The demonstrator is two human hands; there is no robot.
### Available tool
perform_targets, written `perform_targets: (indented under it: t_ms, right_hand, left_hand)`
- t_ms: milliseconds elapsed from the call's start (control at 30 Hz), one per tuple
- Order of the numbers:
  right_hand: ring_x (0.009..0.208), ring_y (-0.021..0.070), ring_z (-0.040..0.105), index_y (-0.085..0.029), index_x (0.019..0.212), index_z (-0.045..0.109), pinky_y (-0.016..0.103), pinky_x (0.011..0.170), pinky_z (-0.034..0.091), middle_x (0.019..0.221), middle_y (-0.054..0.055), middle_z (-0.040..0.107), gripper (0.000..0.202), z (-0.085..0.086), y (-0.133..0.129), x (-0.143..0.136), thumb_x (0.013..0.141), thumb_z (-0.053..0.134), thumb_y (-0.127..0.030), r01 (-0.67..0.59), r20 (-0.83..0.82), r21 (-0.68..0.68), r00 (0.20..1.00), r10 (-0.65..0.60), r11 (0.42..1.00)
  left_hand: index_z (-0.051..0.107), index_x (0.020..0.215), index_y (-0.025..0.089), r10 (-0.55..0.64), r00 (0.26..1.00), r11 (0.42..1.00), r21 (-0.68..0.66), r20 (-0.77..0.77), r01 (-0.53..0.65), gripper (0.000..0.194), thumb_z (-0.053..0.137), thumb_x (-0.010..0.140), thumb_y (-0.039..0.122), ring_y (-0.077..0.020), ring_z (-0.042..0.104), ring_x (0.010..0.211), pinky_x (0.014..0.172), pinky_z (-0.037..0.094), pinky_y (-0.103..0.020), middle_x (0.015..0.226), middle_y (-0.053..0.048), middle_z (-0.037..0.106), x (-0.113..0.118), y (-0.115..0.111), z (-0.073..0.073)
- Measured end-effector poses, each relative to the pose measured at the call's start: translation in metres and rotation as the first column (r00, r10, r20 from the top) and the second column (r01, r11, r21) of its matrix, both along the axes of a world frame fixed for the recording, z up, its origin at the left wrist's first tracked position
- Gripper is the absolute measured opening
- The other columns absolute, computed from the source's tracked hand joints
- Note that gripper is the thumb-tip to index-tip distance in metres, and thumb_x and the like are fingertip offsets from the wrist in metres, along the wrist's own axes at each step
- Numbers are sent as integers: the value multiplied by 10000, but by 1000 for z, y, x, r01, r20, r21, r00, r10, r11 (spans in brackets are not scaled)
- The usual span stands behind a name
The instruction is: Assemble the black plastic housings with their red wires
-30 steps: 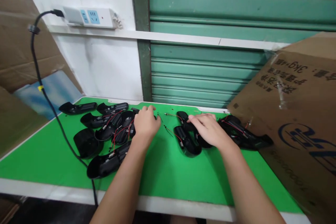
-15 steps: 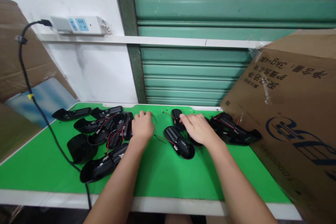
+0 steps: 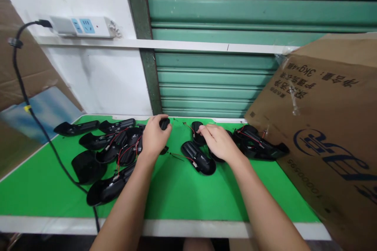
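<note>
My left hand [image 3: 155, 135] is closed round a black plastic shell [image 3: 164, 124], whose end shows between thumb and fingers. My right hand [image 3: 216, 141] has its fingers together at a small black shell [image 3: 196, 131] with a thin red wire; its fingertips touch the right edge. Below it, another black shell [image 3: 198, 159] with a red wire lies on the green mat [image 3: 188, 200]. Part of a further dark shell is hidden under my right hand.
Several black shells [image 3: 108, 188] with red wires lie at the left, more [image 3: 262, 145] at the right. A black cable [image 3: 44, 125] crosses the left side. A cardboard box [image 3: 324, 125] stands right, a green shutter [image 3: 212, 74] behind.
My left hand has turned and its fingers have parted from the thumb, showing a black shell end between them. My right hand has stayed at the small shell. The whole view has shifted slightly.
</note>
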State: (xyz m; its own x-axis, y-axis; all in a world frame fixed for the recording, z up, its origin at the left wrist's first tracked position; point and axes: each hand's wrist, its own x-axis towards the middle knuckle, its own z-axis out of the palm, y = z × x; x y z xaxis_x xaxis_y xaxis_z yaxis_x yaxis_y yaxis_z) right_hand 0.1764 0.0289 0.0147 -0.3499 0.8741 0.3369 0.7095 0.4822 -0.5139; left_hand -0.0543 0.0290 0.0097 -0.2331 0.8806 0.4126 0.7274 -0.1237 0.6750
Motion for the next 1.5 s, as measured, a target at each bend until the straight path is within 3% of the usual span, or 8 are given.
perform_targets:
  t_ms: [100, 400, 600, 733, 1000, 1233, 1300, 1500]
  right_hand:
    - [915, 224, 676, -210, 852, 709, 324, 862, 452, 900, 82, 742, 479, 1, -1, -1, 1074, 332, -405, -11, -16, 17, 1000, 11, 1000]
    - [606, 134, 590, -197, 869, 695, 267, 590, 451, 791, 22, 706, 326, 10, -13, -16, 970, 548, -469, -153, -364, -144, 927, 92, 978]
    - [473, 140, 630, -191, 1260, 539, 221, 370, 468, 711, -34, 642, 528, 7, -21, -26, 858, 685, -502, -529, -644, -542, 761, 82, 653]
    - [491, 155, 673, -189, 1210, 554, 241, 409, 551, 695, -40, 644, 479, 8, -17, -22, 804, 749, -351, -509, -687, -565, 726, -28, 649]
    - [468, 135, 625, -179, 782, 626, 214, 341, 464, 695, 15, 671, 351, 14, 1, 1, 725, 774, -493, -288, -793, -431, 573, -206, 855]
    - [532, 89, 516, -178, 817, 694, 166, 390, 315, 679, -19, 610, 368, 10, 2, 2, 742, 747, -535, -218, -757, -443, 611, -232, 870]
    - [571, 84, 506, -181, 867, 711, 165, 411, 316, 746, -7, 621, 375, 11, 1, 1, 772, 730, -543, -222, -757, -413, 624, -197, 883]
    - [909, 186, 676, -302, 1266, 563, 269, 630, 592, 1096, 29, 652, 554, 14, -5, 1, 785, 776, -475, -408, -809, -416, 575, -125, 813]
  left_hand:
    - [704, 1158, 175, -83, 937, 996, 51, 339, 69, 377, 690, 821, 342, -308, 674, 1138, 1021, 523, -466, 1202, -127, 726, -3, 5, 3]
    - [600, 1367, 180, -259, 351, 947, 164, 900, 277, 589, 609, 830, 423, -260, 724, 1018, 852, 600, -361, 1241, -86, 716, 26, -2, 17]
    - [664, 1245, 138, -326, 52, 939, 317, 944, 132, 538, 468, 792, 352, -197, 708, 811, 679, 569, -291, 1124, -102, 743, 41, 0, 5]
    - [701, 1164, 133, -359, 5, 922, 354, 933, 154, 498, 433, 820, 374, -219, 700, 860, 702, 554, -292, 1044, -101, 765, 45, -1, 4]
    - [691, 936, 153, -152, -15, 830, 136, 988, 541, 419, 380, 946, 435, -240, 717, 725, 611, 568, -339, 891, -106, 759, 43, -3, 6]
    - [710, 1091, 113, -119, 198, 371, -142, 973, 918, 703, 411, 937, 731, -164, 640, 488, 452, 478, -242, 781, -120, 765, 49, -12, 3]
    - [712, 1104, 122, -178, 226, 396, -140, 958, 907, 585, 582, 906, 656, -154, 664, 545, 535, 533, -244, 856, -120, 783, 51, -14, 2]
    - [623, 1223, 194, -304, 177, 715, 101, 936, 692, 663, 882, 699, 507, -178, 725, 776, 669, 596, -257, 1039, -83, 771, 49, -10, 2]
